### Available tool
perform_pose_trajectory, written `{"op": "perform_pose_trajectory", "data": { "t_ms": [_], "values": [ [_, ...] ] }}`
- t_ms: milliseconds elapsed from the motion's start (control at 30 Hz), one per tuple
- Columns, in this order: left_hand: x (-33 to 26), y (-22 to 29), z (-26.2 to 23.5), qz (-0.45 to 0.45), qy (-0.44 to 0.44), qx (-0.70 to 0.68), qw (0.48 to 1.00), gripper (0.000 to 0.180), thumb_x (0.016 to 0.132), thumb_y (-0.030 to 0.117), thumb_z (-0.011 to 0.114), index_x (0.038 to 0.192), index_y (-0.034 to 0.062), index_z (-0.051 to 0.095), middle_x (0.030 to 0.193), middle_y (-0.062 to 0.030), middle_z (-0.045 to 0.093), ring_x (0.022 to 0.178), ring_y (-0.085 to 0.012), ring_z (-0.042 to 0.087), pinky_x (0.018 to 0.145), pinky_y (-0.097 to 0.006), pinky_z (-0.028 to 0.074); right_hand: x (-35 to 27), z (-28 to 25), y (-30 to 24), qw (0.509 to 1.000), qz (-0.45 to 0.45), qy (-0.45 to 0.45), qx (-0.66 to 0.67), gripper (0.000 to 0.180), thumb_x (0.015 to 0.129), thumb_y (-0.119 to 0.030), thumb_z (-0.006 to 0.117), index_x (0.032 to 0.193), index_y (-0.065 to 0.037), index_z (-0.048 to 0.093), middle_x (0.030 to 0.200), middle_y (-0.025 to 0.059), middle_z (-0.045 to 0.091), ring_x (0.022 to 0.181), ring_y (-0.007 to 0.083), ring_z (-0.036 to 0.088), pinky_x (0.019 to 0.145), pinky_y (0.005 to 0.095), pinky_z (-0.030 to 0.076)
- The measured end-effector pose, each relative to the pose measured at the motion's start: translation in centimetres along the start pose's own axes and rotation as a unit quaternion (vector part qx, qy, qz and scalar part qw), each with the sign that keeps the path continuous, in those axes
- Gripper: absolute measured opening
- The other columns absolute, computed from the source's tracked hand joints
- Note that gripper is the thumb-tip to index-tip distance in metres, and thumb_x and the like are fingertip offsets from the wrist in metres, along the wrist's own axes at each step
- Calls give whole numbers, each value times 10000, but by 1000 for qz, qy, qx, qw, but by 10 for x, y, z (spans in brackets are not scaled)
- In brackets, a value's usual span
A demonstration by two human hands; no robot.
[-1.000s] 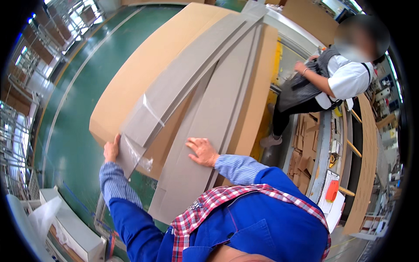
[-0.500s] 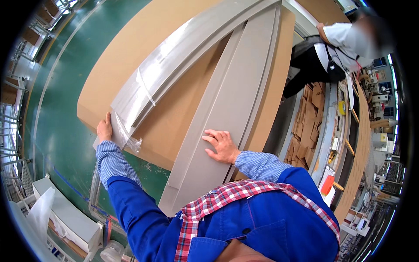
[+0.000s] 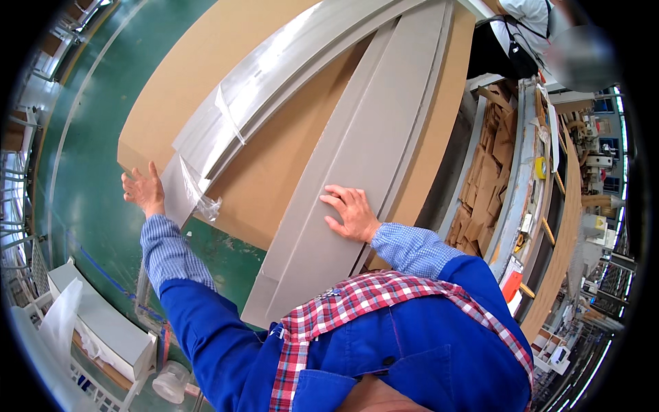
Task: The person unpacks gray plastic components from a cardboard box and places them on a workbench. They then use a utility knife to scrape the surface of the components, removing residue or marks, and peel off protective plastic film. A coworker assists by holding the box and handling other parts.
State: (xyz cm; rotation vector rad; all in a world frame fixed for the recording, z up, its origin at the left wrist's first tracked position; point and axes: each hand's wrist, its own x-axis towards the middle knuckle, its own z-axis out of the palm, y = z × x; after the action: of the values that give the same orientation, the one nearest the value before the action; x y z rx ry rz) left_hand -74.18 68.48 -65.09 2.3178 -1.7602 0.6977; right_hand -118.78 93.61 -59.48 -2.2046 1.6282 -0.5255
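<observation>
Two long grey panels lie on a large brown cardboard sheet (image 3: pixel 274 178). The left panel (image 3: pixel 254 89) is partly covered in clear plastic film (image 3: pixel 199 196), which hangs crumpled at its near end. Just left of that end my left hand (image 3: pixel 145 189) is raised, fingers spread, holding nothing. On the matte grey right panel (image 3: pixel 371 137) rests my right hand (image 3: pixel 351 214); its fingers are slightly bent and apart, with nothing gripped.
At the right, torn cardboard strips (image 3: pixel 484 172) fill a long trough beside a rail holding a yellow tape roll (image 3: pixel 540 167). A person in a white top (image 3: pixel 528 20) stands at the far right. Lower left is a pale box (image 3: pixel 103 323); green floor (image 3: pixel 89 172) spreads leftward.
My left hand has let go of the left panel's near end and moved a little left, its fingers opening. My right hand stays on the right panel. The other person has moved farther away.
</observation>
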Motion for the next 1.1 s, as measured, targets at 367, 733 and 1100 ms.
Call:
{"op": "perform_pose_trajectory", "data": {
  "t_ms": [367, 733, 1100],
  "values": [
    [-241, 139, -195, 102, -373, -326, 862, 683, 875, 548, 481, 1249, -23, 468, 1135, -225, 569, 1073, -376, 542, 893, -439, 439, -7, 11, 3, 999, -19, 49, 10, 450, 800, -281, 612, 1206, -135, 486, 1278, 66, 432, 1141, 250, 444, 954, 421, 325],
    [-245, 175, -198, 3, -296, -262, 919, 856, 757, 737, 471, 1020, -65, 614, 1030, -255, 615, 1002, -392, 582, 864, -454, 451, -8, 5, 14, 989, -35, 99, 107, 536, 782, -375, 629, 1204, -80, 478, 1269, 115, 434, 1168, 301, 428, 977, 442, 330],
    [-288, 178, -239, -14, -394, -238, 888, 828, 845, 701, 357, 1126, -45, 582, 1094, -228, 618, 1052, -346, 573, 906, -444, 424, -238, -74, 93, 925, 58, 115, 358, 292, 860, -218, 575, 1087, -39, 533, 1138, 131, 535, 1056, 296, 526, 899, 379, 435]
  ]
}}
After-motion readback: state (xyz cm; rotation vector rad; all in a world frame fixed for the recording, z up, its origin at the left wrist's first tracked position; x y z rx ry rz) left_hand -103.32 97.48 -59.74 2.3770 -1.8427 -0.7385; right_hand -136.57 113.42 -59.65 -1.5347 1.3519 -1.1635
